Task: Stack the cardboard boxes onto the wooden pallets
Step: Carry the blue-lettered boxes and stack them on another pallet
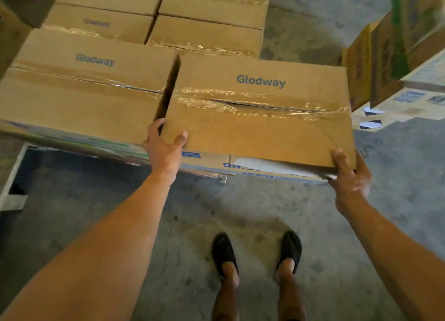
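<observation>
Gripping the Glodway cardboard box [260,118] by its near corners, left hand [163,149] and right hand [349,176] hold it at the stack's [84,87] near right corner; stiff, likely heavy, seam gaping: support underneath

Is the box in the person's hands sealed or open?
Shut, loosely: clear tape runs along the seam of the box, but a dark gap shows.

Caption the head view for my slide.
Left hand and right hand grip a taped brown cardboard Glodway box beside a matching box.

Blk slip-on shoes [222,251], bare forearms [108,236]
</observation>
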